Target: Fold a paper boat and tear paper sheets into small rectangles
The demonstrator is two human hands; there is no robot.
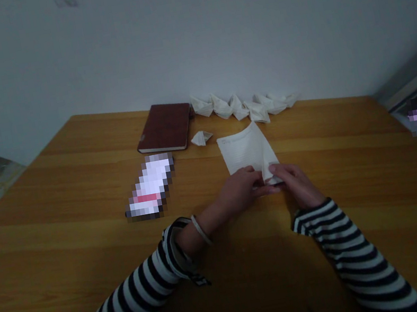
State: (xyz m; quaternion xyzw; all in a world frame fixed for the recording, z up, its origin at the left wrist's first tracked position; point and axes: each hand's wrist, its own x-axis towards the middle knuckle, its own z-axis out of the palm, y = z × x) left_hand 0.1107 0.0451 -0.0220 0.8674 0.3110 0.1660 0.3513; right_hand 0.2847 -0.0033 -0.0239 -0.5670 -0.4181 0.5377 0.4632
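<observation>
A lined white paper sheet (243, 151) lies on the wooden table (66, 240), its near right corner folded up. My left hand (241, 189) presses its fingers on the sheet's near edge. My right hand (296, 182) pinches the folded flap at the sheet's near right corner. Both hands touch the paper and meet at the fold. Striped sleeves cover both forearms, and a bangle sits on my left wrist.
A dark red notebook (165, 127) lies at the back of the table. A row of several folded paper shapes (242, 105) sits along the wall, with one more folded shape (201, 137) beside the notebook. A blurred-out flat object (150, 186) lies left of the sheet.
</observation>
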